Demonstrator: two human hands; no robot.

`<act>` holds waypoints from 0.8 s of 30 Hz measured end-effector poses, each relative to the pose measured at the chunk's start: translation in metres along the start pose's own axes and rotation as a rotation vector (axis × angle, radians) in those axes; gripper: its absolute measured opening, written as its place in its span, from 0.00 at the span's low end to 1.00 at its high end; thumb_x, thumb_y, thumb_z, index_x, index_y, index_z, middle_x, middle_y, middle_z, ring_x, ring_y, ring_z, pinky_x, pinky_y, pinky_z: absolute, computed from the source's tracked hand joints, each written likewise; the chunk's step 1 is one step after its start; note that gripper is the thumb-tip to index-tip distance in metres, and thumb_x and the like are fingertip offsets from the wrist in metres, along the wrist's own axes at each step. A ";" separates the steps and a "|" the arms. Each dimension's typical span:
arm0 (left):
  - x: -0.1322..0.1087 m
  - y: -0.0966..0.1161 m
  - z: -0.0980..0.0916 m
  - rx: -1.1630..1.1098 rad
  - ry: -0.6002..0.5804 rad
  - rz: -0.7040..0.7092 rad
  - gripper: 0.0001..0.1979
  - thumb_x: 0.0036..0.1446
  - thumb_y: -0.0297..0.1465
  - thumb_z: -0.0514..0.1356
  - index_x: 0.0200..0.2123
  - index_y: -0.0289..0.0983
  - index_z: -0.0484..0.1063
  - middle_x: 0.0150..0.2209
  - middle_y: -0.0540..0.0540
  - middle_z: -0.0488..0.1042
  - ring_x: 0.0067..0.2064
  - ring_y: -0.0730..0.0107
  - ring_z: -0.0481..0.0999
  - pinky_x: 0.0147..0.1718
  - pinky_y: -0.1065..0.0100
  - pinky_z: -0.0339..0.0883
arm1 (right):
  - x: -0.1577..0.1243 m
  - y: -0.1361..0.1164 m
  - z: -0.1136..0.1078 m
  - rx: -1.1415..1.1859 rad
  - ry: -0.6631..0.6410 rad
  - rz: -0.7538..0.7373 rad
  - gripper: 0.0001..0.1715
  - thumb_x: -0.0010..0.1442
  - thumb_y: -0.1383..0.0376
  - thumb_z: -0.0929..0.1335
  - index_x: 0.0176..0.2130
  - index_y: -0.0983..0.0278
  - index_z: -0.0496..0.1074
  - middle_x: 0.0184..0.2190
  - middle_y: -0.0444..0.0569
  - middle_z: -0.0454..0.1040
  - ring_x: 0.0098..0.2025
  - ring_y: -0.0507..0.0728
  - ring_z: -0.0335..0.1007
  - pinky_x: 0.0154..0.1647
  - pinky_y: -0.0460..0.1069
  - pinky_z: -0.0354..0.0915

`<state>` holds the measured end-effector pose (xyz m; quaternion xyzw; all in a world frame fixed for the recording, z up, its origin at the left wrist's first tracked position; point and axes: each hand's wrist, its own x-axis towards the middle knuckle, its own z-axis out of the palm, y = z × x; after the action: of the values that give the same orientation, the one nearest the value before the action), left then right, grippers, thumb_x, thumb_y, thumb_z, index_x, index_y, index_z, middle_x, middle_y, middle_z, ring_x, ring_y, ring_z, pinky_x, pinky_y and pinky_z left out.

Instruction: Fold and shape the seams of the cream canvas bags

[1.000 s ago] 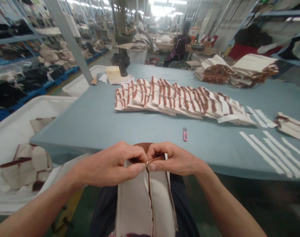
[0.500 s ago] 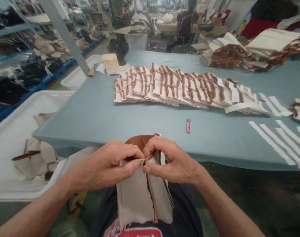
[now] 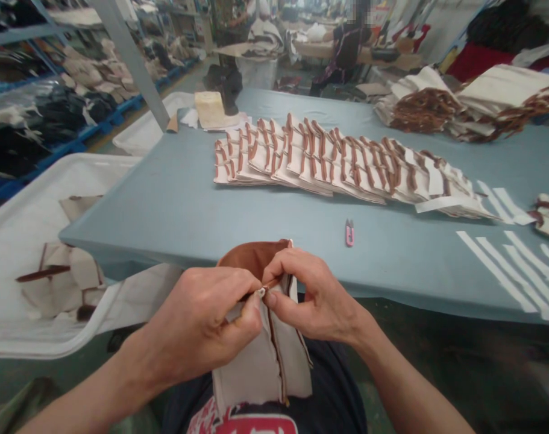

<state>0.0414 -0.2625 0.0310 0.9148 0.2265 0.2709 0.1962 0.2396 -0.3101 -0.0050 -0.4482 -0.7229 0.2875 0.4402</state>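
Observation:
Both my hands are at my lap, pinching the top of a cream canvas bag piece [image 3: 260,367] with a brown seam binding down its middle. My left hand [image 3: 202,319] grips the brown binding strip [image 3: 270,284] between thumb and fingers. My right hand [image 3: 313,295] pinches the same top edge from the other side, and the two thumbs nearly touch. Behind the fingers, a brown lining [image 3: 251,258] folds open. The canvas hangs down over my dark lap. Part of the binding is hidden by my fingers.
A blue-grey table [image 3: 166,199] holds a long overlapping row of canvas pieces [image 3: 337,160], pink thread snips [image 3: 349,232] and white strips [image 3: 504,271]. Stacked bundles [image 3: 423,105] lie beyond. A white tub [image 3: 16,241] stands left. A co-worker [image 3: 346,48] sits far back.
The view has tilted down, so the table sits higher in the picture. More brown lining shows above my fingers, and my left hand has drawn slightly back from my right.

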 end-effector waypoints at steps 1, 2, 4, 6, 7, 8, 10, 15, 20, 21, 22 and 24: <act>-0.001 0.001 0.001 -0.016 0.018 -0.016 0.14 0.61 0.23 0.53 0.27 0.33 0.75 0.22 0.51 0.75 0.23 0.76 0.70 0.25 0.72 0.59 | 0.001 0.000 0.002 0.006 0.000 0.002 0.02 0.59 0.68 0.68 0.34 0.61 0.69 0.29 0.42 0.74 0.33 0.53 0.67 0.40 0.50 0.60; -0.003 0.002 0.003 -0.060 0.025 -0.049 0.13 0.61 0.23 0.53 0.26 0.33 0.74 0.21 0.52 0.73 0.22 0.77 0.69 0.24 0.73 0.58 | 0.001 0.000 0.004 0.019 0.001 0.009 0.02 0.60 0.67 0.68 0.33 0.61 0.68 0.29 0.42 0.74 0.32 0.53 0.66 0.40 0.50 0.60; -0.006 0.001 0.005 -0.189 0.020 -0.138 0.13 0.60 0.23 0.52 0.26 0.35 0.72 0.21 0.55 0.70 0.21 0.79 0.66 0.23 0.75 0.57 | 0.001 0.001 0.010 0.068 0.002 0.034 0.05 0.61 0.64 0.68 0.32 0.61 0.68 0.28 0.42 0.72 0.31 0.53 0.64 0.38 0.50 0.59; -0.009 -0.003 0.007 -0.316 0.015 -0.206 0.12 0.60 0.24 0.52 0.26 0.36 0.70 0.21 0.56 0.70 0.22 0.80 0.66 0.24 0.76 0.58 | 0.000 0.003 0.016 0.156 -0.002 0.078 0.08 0.61 0.62 0.69 0.31 0.61 0.67 0.27 0.41 0.70 0.30 0.52 0.61 0.36 0.49 0.57; -0.010 -0.005 0.008 -0.378 0.011 -0.221 0.12 0.60 0.24 0.52 0.26 0.36 0.70 0.22 0.56 0.70 0.23 0.80 0.66 0.25 0.77 0.58 | -0.001 0.003 0.020 0.217 -0.012 0.109 0.10 0.61 0.61 0.69 0.31 0.61 0.66 0.26 0.40 0.68 0.29 0.52 0.60 0.35 0.49 0.57; -0.011 -0.008 0.009 -0.451 0.001 -0.223 0.12 0.60 0.24 0.52 0.26 0.36 0.69 0.22 0.56 0.70 0.23 0.80 0.66 0.25 0.77 0.58 | -0.002 0.004 0.022 0.291 -0.034 0.147 0.12 0.60 0.60 0.70 0.30 0.61 0.66 0.26 0.40 0.66 0.29 0.52 0.58 0.34 0.49 0.56; -0.013 -0.014 0.010 -0.628 -0.035 -0.211 0.11 0.60 0.25 0.53 0.26 0.36 0.69 0.23 0.56 0.70 0.24 0.80 0.65 0.26 0.77 0.58 | -0.003 0.004 0.026 0.457 -0.094 0.237 0.17 0.60 0.56 0.72 0.29 0.61 0.64 0.25 0.39 0.64 0.29 0.52 0.57 0.33 0.48 0.56; -0.012 -0.021 0.016 -0.951 -0.102 -0.196 0.11 0.62 0.27 0.57 0.25 0.36 0.70 0.25 0.54 0.70 0.27 0.77 0.67 0.28 0.76 0.60 | -0.004 0.002 0.023 0.667 -0.212 0.384 0.29 0.56 0.45 0.77 0.28 0.62 0.65 0.27 0.39 0.63 0.30 0.51 0.56 0.32 0.46 0.55; -0.008 -0.018 0.011 -0.956 -0.156 -0.219 0.18 0.63 0.31 0.65 0.22 0.35 0.65 0.24 0.54 0.66 0.25 0.78 0.61 0.24 0.76 0.56 | -0.005 0.005 0.018 0.631 -0.255 0.390 0.30 0.55 0.44 0.79 0.30 0.64 0.68 0.28 0.40 0.67 0.32 0.51 0.59 0.34 0.46 0.58; -0.008 -0.019 0.007 -0.905 -0.201 -0.239 0.18 0.65 0.31 0.65 0.23 0.35 0.66 0.24 0.54 0.66 0.25 0.78 0.61 0.24 0.76 0.56 | -0.005 0.006 0.017 0.629 -0.266 0.374 0.29 0.55 0.45 0.79 0.30 0.64 0.69 0.28 0.40 0.68 0.32 0.51 0.60 0.35 0.46 0.58; -0.008 -0.020 0.003 -0.852 -0.253 -0.248 0.18 0.67 0.33 0.63 0.24 0.35 0.68 0.23 0.54 0.66 0.24 0.78 0.61 0.24 0.76 0.56 | -0.005 0.007 0.016 0.628 -0.281 0.354 0.28 0.56 0.46 0.79 0.31 0.65 0.70 0.29 0.40 0.69 0.32 0.50 0.61 0.35 0.46 0.59; -0.009 -0.023 -0.006 -0.761 -0.346 -0.222 0.19 0.70 0.36 0.60 0.27 0.34 0.72 0.24 0.53 0.68 0.25 0.76 0.63 0.25 0.75 0.58 | -0.003 0.007 0.013 0.608 -0.319 0.308 0.25 0.59 0.48 0.78 0.32 0.65 0.72 0.29 0.41 0.70 0.31 0.50 0.62 0.35 0.45 0.60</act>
<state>0.0243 -0.2464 0.0209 0.7792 0.1711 0.1553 0.5826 0.2310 -0.3105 -0.0179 -0.3501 -0.5879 0.6182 0.3867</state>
